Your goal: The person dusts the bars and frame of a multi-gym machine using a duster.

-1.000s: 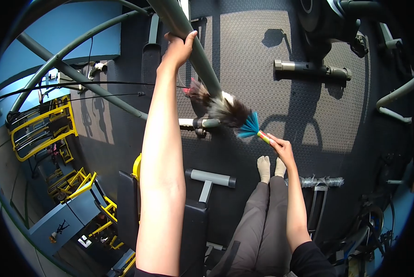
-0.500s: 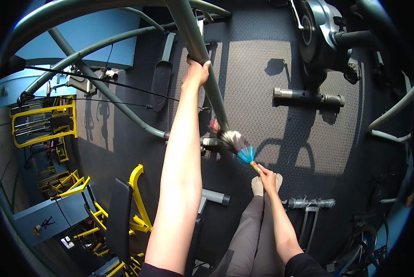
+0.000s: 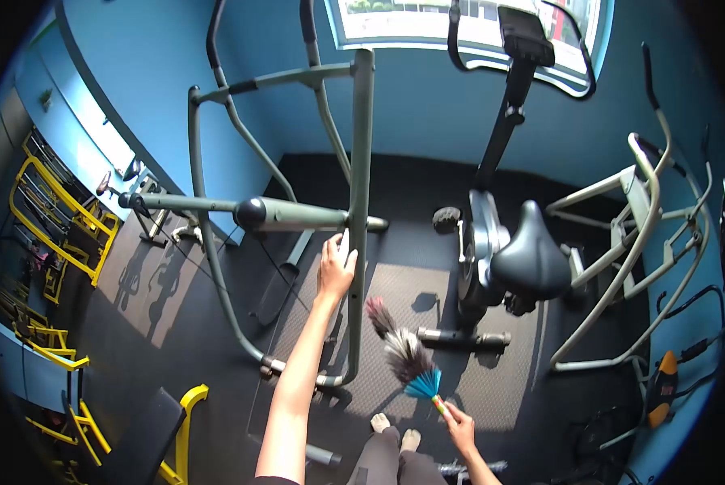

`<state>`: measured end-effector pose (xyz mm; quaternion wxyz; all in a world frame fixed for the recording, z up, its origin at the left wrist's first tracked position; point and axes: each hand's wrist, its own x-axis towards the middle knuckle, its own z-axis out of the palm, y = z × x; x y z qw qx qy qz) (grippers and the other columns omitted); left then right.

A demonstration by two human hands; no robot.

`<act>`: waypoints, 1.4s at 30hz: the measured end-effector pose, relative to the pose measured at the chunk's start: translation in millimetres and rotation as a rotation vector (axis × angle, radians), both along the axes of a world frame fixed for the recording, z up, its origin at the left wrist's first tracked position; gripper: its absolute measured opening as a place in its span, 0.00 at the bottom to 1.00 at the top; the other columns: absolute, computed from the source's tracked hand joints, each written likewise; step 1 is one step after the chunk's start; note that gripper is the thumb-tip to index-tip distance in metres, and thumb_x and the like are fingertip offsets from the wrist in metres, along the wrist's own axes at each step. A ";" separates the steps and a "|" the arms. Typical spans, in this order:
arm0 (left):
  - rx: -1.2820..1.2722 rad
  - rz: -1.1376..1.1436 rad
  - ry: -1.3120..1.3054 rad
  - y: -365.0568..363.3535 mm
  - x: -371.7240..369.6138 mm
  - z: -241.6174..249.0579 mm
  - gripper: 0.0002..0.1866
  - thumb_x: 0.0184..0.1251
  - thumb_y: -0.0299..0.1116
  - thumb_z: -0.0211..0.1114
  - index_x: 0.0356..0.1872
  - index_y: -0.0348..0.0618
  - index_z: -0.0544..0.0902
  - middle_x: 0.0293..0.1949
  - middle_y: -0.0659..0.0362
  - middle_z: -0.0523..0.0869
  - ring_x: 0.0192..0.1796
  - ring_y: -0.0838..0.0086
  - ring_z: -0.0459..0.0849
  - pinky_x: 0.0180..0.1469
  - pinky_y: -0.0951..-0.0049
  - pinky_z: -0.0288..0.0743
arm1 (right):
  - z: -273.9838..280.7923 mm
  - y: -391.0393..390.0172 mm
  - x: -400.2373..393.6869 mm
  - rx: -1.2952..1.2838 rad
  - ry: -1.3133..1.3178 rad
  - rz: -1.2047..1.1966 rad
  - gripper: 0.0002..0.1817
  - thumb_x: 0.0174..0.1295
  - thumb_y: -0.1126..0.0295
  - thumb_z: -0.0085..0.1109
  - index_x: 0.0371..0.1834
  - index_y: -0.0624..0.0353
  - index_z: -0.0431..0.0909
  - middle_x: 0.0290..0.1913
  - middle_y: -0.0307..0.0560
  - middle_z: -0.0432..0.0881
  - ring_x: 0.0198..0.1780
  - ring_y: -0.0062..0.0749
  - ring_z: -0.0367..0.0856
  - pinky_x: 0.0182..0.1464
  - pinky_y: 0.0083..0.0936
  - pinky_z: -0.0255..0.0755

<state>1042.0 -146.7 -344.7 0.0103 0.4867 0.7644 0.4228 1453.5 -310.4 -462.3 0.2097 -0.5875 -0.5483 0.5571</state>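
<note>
At the lower right of centre, the right hand (image 3: 459,426) has its grip pressed together around the handle of a feather duster (image 3: 409,357). The duster points up and away from the person, its blue collar nearest the fingers and its reddish tip just beside a grey-green upright (image 3: 363,145) in this view. Whether the feathers touch the metal cannot be confirmed, as the wide lens flattens depth.

The left hand (image 3: 336,273) lies against the same upright, thumb towards the near side. Its fingers are partly hidden, so I cannot tell whether this grip closes round the tube; a pale patch by the fingertips is likewise unidentified.

The step in hand is judged to be dusting at the upright, with the left hand as steady. Another stroke would call for the feathers to be laid against the tube and the handle kept firm.

Further out, the person's feet (image 3: 381,423) stand on the dark floor (image 3: 492,396). An exercise bike (image 3: 531,257) stands to the right, a pale tubular machine (image 3: 613,279) beyond it, and yellow racks (image 3: 58,212) at far left.
</note>
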 end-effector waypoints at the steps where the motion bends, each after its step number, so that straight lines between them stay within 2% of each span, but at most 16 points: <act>1: 0.073 -0.021 -0.068 -2.1 6.3 18.8 0.24 0.55 0.32 0.62 0.53 0.38 0.67 0.50 0.47 0.73 0.48 0.60 0.77 0.49 0.67 0.72 | 14.4 2.2 6.1 0.045 0.033 -0.009 0.17 0.58 0.66 0.56 0.49 0.60 0.76 0.29 0.39 0.78 0.29 0.16 0.71 0.31 0.15 0.64; 2: 0.135 -0.047 -0.132 -8.2 13.0 36.0 0.23 0.55 0.31 0.62 0.52 0.38 0.68 0.49 0.48 0.74 0.48 0.61 0.77 0.48 0.68 0.73 | 33.9 5.0 4.9 0.081 0.068 -0.018 0.16 0.58 0.67 0.57 0.49 0.62 0.76 0.22 0.30 0.73 0.20 0.09 0.63 0.20 0.10 0.56; 4: 0.213 -0.030 -0.397 -21.0 31.2 61.2 0.22 0.56 0.30 0.61 0.52 0.38 0.68 0.49 0.50 0.75 0.48 0.65 0.77 0.46 0.69 0.74 | 108.4 22.7 -19.3 -0.040 0.227 -0.126 0.15 0.59 0.69 0.57 0.47 0.62 0.77 0.21 0.30 0.73 0.18 0.09 0.62 0.19 0.10 0.55; 6: 0.263 -0.039 -0.612 -30.4 39.6 68.5 0.20 0.58 0.29 0.60 0.52 0.38 0.68 0.48 0.51 0.75 0.48 0.68 0.77 0.47 0.71 0.74 | 104.1 49.8 -33.9 0.086 0.245 -0.145 0.15 0.59 0.68 0.56 0.48 0.61 0.76 0.20 0.32 0.72 0.15 0.10 0.63 0.15 0.10 0.54; 12: 0.422 -0.097 -0.904 3.1 22.9 67.3 0.15 0.63 0.28 0.54 0.51 0.38 0.67 0.45 0.56 0.76 0.44 0.75 0.76 0.43 0.77 0.74 | 155.4 163.2 -135.8 0.213 0.503 -0.261 0.19 0.62 0.65 0.51 0.55 0.59 0.70 0.17 0.29 0.66 0.13 0.09 0.58 0.13 0.09 0.51; 16: 0.514 0.044 -1.055 73.5 -10.6 92.8 0.11 0.66 0.29 0.50 0.48 0.41 0.68 0.44 0.58 0.76 0.40 0.77 0.77 0.40 0.79 0.74 | 198.3 248.5 -197.5 0.416 0.567 -0.184 0.22 0.59 0.68 0.56 0.57 0.60 0.68 0.17 0.28 0.63 0.14 0.07 0.56 0.14 0.09 0.48; 18: 0.543 0.065 -1.078 114.4 -30.0 110.6 0.12 0.65 0.28 0.50 0.48 0.41 0.68 0.43 0.58 0.75 0.40 0.77 0.76 0.39 0.80 0.73 | 228.4 288.0 -220.8 0.473 0.622 -0.135 0.21 0.57 0.73 0.58 0.56 0.62 0.70 0.27 0.34 0.77 0.21 0.10 0.68 0.22 0.10 0.61; 22: 0.635 0.100 -0.854 189.7 -77.4 141.2 0.15 0.59 0.27 0.53 0.48 0.38 0.68 0.43 0.56 0.75 0.40 0.78 0.75 0.38 0.81 0.72 | 295.5 359.2 -263.5 1.008 0.357 0.014 0.19 0.54 0.74 0.60 0.51 0.62 0.75 0.44 0.50 0.81 0.38 0.27 0.81 0.40 0.22 0.72; 24: 0.639 0.070 -0.911 223.6 -110.5 147.9 0.18 0.58 0.27 0.56 0.49 0.37 0.66 0.41 0.56 0.74 0.35 0.80 0.73 0.34 0.83 0.69 | 319.5 398.1 -284.1 1.261 0.225 0.117 0.21 0.52 0.73 0.61 0.52 0.56 0.75 0.34 0.49 0.82 0.29 0.29 0.81 0.32 0.22 0.72; 26: 0.567 -0.015 -0.868 250.3 -141.8 168.6 0.20 0.59 0.29 0.57 0.52 0.35 0.65 0.37 0.58 0.74 0.32 0.82 0.71 0.33 0.82 0.68 | 326.2 444.4 -299.6 1.483 -0.104 0.219 0.21 0.51 0.73 0.61 0.52 0.54 0.75 0.27 0.48 0.79 0.23 0.34 0.77 0.26 0.22 0.70; 29: 0.504 -0.050 -0.739 275.3 -173.6 236.0 0.23 0.59 0.29 0.57 0.56 0.32 0.64 0.48 0.53 0.75 0.47 0.70 0.74 0.51 0.74 0.65 | 347.7 515.7 -335.7 1.710 -0.182 0.238 0.23 0.52 0.66 0.61 0.55 0.40 0.72 0.15 0.42 0.67 0.15 0.31 0.70 0.20 0.26 0.67; 30: 0.478 -0.096 -0.677 285.8 -188.1 252.2 0.27 0.59 0.29 0.57 0.58 0.30 0.62 0.51 0.50 0.74 0.51 0.66 0.74 0.55 0.72 0.63 | 358.8 538.5 -345.0 1.729 -0.196 0.256 0.23 0.52 0.66 0.61 0.55 0.38 0.72 0.16 0.42 0.68 0.16 0.31 0.70 0.19 0.26 0.66; 34: 0.344 0.201 -0.309 351.4 -237.8 285.5 0.37 0.57 0.33 0.60 0.60 0.19 0.51 0.56 0.32 0.64 0.60 0.48 0.64 0.64 0.63 0.56 | 401.8 636.3 -368.6 1.709 -0.174 0.308 0.23 0.53 0.64 0.60 0.55 0.38 0.73 0.17 0.43 0.72 0.17 0.32 0.73 0.21 0.25 0.69; 36: 0.340 0.262 -0.125 382.8 -255.5 294.7 0.38 0.58 0.37 0.59 0.60 0.19 0.51 0.57 0.32 0.63 0.60 0.47 0.64 0.64 0.62 0.56 | 429.8 682.3 -381.9 1.779 0.055 0.248 0.19 0.54 0.67 0.60 0.51 0.42 0.76 0.30 0.49 0.82 0.24 0.31 0.80 0.25 0.20 0.73; 38: 0.399 0.324 0.018 428.0 -280.4 281.8 0.37 0.62 0.45 0.54 0.59 0.21 0.54 0.55 0.34 0.65 0.57 0.46 0.66 0.61 0.59 0.58 | 452.1 716.5 -388.9 1.449 0.136 0.179 0.19 0.55 0.68 0.59 0.52 0.45 0.76 0.36 0.50 0.83 0.26 0.26 0.81 0.24 0.19 0.73; 42: 0.627 0.261 0.135 468.5 -299.6 285.2 0.24 0.68 0.40 0.46 0.54 0.27 0.61 0.47 0.38 0.71 0.50 0.49 0.71 0.54 0.59 0.65 | 460.2 765.6 -401.2 1.519 0.260 0.093 0.19 0.55 0.70 0.59 0.53 0.50 0.75 0.37 0.48 0.83 0.23 0.20 0.78 0.22 0.16 0.70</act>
